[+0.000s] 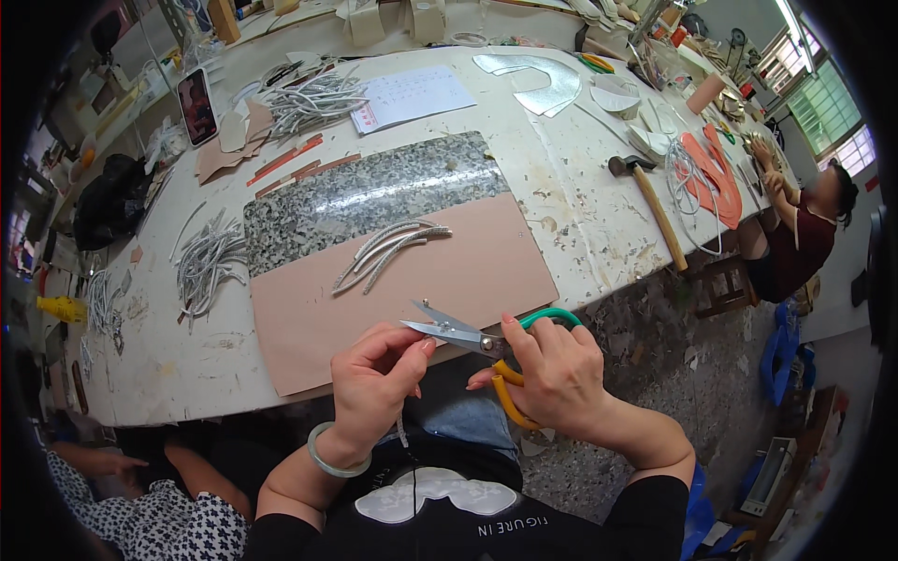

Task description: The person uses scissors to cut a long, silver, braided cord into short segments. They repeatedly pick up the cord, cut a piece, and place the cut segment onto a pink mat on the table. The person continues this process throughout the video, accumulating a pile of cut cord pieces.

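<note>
Over the near edge of the table, my right hand (563,374) is wrapped round scissors (491,345) with one green and one orange handle loop. Their blades are apart and point left, toward my left hand (376,372). Thumb and forefinger of that hand are pinched close to the blade tips, on a thin silvery-white cord (403,432) whose tail hangs below the palm. A tiny bit of something sits between the blades, too small to name. Beyond my hands, several short curved silvery cords (388,251) lie on a pinkish-tan sheet (313,323).
The sheet partly covers a speckled stone slab (365,192). Cord bundles (208,260) lie to the left, with a larger pile (313,101) farther back beside written paper (412,97). A phone (196,107) stands upright; a hammer (659,210) lies right. Other people sit at far right and lower left.
</note>
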Demonstrator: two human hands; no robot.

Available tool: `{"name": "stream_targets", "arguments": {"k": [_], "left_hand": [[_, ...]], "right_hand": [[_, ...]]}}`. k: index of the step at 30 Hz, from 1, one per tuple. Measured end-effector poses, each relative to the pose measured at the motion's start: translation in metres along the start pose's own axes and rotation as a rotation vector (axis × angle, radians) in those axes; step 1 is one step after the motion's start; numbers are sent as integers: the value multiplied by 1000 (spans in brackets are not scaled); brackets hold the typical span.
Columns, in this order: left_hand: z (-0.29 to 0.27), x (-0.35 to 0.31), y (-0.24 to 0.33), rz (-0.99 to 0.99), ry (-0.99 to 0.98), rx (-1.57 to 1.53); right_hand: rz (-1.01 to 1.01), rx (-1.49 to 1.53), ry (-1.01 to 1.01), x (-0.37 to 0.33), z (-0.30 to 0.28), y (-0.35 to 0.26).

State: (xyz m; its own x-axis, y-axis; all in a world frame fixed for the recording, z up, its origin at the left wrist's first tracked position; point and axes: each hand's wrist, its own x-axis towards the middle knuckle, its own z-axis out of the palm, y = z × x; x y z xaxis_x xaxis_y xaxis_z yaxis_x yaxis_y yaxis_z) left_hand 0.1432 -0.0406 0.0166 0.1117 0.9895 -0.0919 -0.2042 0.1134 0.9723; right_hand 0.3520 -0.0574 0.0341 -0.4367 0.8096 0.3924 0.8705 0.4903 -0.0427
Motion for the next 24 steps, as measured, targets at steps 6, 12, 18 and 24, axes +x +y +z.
{"name": "stream_targets", "arguments": {"k": [6, 12, 18, 24], "left_hand": [[-5, 3, -1, -93, -41, -22], [-1, 6, 11, -400, -301, -191], [-11, -2, 5, -398, -445, -290], [-41, -9, -3, -321, -255, -435]], "right_hand": [[689, 1069, -82, -8, -4, 18], [756, 1341, 190, 6, -3, -12], [730, 1359, 179, 0, 22, -30], [633, 1166, 465, -15, 40, -46]]}}
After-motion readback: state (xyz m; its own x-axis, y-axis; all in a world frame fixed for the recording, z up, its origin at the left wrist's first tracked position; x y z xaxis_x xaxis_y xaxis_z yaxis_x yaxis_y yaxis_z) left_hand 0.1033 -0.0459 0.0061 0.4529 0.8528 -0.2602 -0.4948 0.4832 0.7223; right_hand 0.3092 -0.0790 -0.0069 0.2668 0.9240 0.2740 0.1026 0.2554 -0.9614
